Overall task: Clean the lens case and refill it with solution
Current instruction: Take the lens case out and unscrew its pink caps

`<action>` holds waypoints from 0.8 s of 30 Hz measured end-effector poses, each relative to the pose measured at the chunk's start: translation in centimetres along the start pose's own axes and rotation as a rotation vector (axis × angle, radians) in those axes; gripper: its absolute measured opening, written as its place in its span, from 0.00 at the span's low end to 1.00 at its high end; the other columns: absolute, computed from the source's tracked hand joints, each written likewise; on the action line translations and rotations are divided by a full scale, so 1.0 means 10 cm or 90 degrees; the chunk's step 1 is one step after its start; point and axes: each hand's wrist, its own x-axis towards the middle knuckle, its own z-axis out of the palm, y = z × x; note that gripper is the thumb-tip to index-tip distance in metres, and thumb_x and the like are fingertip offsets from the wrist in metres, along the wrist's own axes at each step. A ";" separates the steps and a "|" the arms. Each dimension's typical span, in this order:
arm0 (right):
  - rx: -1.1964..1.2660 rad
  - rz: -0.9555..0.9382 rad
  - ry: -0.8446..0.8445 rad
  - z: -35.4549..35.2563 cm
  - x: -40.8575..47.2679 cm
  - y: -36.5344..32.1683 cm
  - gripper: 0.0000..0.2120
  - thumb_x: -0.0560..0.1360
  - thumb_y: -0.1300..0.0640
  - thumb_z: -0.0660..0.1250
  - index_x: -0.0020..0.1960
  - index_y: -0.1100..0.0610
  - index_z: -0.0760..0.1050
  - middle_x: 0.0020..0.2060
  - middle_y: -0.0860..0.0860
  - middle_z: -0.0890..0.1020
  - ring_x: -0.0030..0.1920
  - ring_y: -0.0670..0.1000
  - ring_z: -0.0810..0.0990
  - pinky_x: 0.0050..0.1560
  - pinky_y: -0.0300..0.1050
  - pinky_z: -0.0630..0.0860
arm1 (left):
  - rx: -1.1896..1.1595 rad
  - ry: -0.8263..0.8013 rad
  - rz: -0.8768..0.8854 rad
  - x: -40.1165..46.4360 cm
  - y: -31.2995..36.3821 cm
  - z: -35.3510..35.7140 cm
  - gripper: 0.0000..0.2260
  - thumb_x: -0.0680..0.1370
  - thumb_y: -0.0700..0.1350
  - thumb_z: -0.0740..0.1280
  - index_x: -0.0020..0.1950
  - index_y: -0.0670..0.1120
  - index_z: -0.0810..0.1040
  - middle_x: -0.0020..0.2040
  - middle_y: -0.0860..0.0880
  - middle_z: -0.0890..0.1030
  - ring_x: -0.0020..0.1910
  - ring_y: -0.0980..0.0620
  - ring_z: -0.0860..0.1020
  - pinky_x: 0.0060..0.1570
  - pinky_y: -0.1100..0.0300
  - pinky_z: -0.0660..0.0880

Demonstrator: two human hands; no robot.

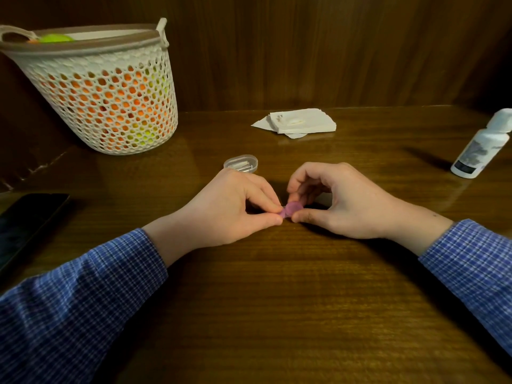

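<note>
Lens case (290, 209) low over the table (277, 300), mid-frame — left hand (232, 206) pinches one end to steady it, right hand (340, 200) grip clamped on the purple cap, likely twisting. Solution bottle (482, 145) and tissues (297, 121) staged within reach.

Your fingers (266, 202) hid most of the small purple plastic lens case (290, 209); the frame edge cut the white solution bottle's (482, 146) cap.

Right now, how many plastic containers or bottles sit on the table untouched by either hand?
2: a small clear case just beyond the left hand, and a white bottle at the far right. The basket could hide more.
</note>
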 end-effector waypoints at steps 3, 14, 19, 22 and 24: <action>0.007 -0.009 -0.013 -0.02 0.00 0.01 0.16 0.71 0.57 0.79 0.55 0.50 0.78 0.46 0.43 0.86 0.49 0.42 0.85 0.53 0.37 0.81 | -0.003 -0.004 -0.001 0.00 0.01 0.00 0.07 0.76 0.46 0.76 0.54 0.52 0.88 0.51 0.59 0.86 0.53 0.63 0.83 0.55 0.65 0.80; -0.025 -0.008 0.003 0.04 -0.02 0.03 0.23 0.71 0.49 0.78 0.62 0.47 0.74 0.47 0.42 0.85 0.50 0.43 0.84 0.51 0.37 0.81 | 0.015 0.001 0.014 -0.01 0.00 0.00 0.07 0.77 0.46 0.75 0.54 0.51 0.88 0.52 0.59 0.85 0.53 0.63 0.83 0.55 0.64 0.80; -0.026 0.014 0.039 0.06 -0.02 0.03 0.22 0.69 0.46 0.79 0.59 0.46 0.76 0.44 0.42 0.84 0.47 0.42 0.84 0.49 0.39 0.82 | 0.015 0.001 0.011 0.00 -0.01 0.00 0.07 0.77 0.46 0.75 0.54 0.52 0.88 0.52 0.59 0.85 0.52 0.63 0.83 0.54 0.64 0.80; 0.007 -0.004 0.020 0.04 -0.02 0.03 0.21 0.70 0.53 0.79 0.59 0.48 0.76 0.45 0.43 0.86 0.48 0.44 0.85 0.51 0.42 0.82 | 0.013 0.000 0.010 0.00 0.00 0.00 0.07 0.77 0.47 0.75 0.54 0.52 0.88 0.52 0.59 0.85 0.52 0.62 0.83 0.54 0.62 0.80; 0.024 -0.011 0.002 0.02 -0.02 0.03 0.20 0.71 0.56 0.79 0.59 0.49 0.75 0.46 0.42 0.86 0.49 0.44 0.86 0.53 0.41 0.82 | 0.015 -0.002 0.011 0.00 0.00 0.00 0.07 0.77 0.47 0.75 0.54 0.52 0.88 0.52 0.59 0.85 0.53 0.62 0.83 0.54 0.62 0.80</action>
